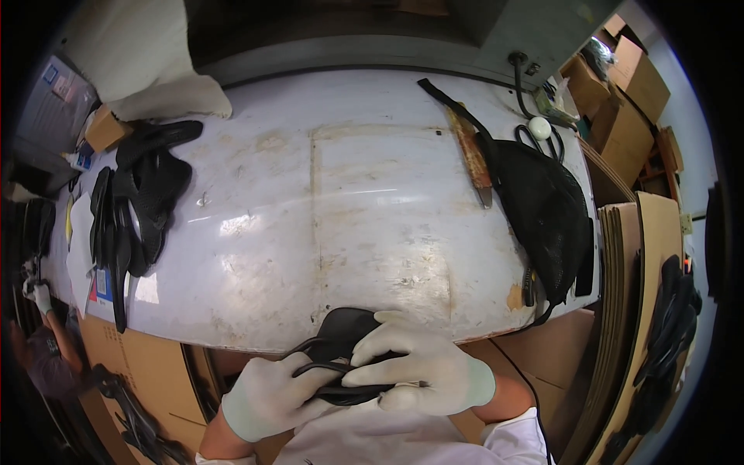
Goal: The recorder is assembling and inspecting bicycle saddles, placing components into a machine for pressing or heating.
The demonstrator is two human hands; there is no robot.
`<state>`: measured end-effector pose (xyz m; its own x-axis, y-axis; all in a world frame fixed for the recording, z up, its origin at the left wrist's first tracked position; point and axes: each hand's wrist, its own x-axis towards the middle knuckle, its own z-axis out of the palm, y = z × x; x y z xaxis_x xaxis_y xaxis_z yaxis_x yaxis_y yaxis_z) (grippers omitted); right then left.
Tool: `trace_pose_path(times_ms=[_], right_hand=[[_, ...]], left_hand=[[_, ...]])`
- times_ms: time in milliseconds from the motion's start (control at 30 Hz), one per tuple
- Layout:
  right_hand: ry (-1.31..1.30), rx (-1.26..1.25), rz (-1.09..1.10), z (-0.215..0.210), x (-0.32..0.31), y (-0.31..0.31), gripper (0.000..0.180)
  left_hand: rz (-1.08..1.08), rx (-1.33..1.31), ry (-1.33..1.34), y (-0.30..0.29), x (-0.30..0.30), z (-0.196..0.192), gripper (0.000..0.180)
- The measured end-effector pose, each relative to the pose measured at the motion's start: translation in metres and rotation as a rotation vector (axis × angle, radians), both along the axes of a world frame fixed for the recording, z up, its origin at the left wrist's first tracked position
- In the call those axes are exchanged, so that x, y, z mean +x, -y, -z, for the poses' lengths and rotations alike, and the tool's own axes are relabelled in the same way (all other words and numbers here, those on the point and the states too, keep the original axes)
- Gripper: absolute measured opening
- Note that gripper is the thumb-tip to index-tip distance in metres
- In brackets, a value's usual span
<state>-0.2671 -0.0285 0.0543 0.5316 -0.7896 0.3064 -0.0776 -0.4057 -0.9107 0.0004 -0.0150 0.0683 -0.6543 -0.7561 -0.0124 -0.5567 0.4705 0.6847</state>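
Observation:
Both of my hands wear white gloves with pale green cuffs and meet at the table's near edge. Between them is a black rounded piece (346, 323) with thin black cord-like loops; its exact kind is hard to make out. My left hand (271, 391) is closed on its left side, with a dark loop running over the fingers. From the right, my right hand (415, 364) grips the piece, its fingers bent over the top and the thumb below. The gloves hide much of the middle of the piece.
On the white, stained table (364, 201), black shaped pieces (143, 201) are heaped at left. A black bag-like item (542, 209) with a strap lies right, beside a rusty flat blade (471, 159). Cardboard sheets (620, 310) stand at right. Another person's gloved hand (40, 297) shows far left.

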Motion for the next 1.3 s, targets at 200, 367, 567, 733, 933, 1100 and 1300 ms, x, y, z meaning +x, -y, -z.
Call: trace_pose_path(times_ms=[200, 367, 567, 733, 933, 1100, 1300], right_hand=[[-0.032, 0.087, 0.097, 0.006, -0.002, -0.013, 0.025], [-0.143, -0.026, 0.269, -0.005, 0.012, -0.022, 0.035], [-0.215, -0.102, 0.355, 0.008, 0.018, -0.036, 0.035], [-0.09, 0.021, 0.299, 0.006, 0.011, -0.03, 0.037], [-0.067, 0.079, 0.334, 0.005, 0.014, -0.035, 0.026], [-0.049, 0.016, 0.35, 0.0, 0.016, -0.033, 0.02], [0.004, 0.079, 0.094, -0.002, -0.001, -0.01, 0.019]], left_hand=[[-0.036, 0.04, 0.145, -0.018, -0.017, -0.007, 0.041], [-0.022, 0.158, 0.045, -0.008, -0.026, -0.019, 0.041], [-0.008, 0.077, 0.002, -0.015, -0.028, -0.011, 0.041], [-0.036, 0.067, -0.043, -0.017, -0.026, -0.005, 0.038], [-0.054, 0.064, -0.044, -0.018, -0.026, -0.003, 0.04], [-0.032, 0.094, 0.01, -0.017, -0.031, -0.014, 0.041], [-0.017, 0.108, 0.004, -0.008, -0.025, -0.011, 0.043]])
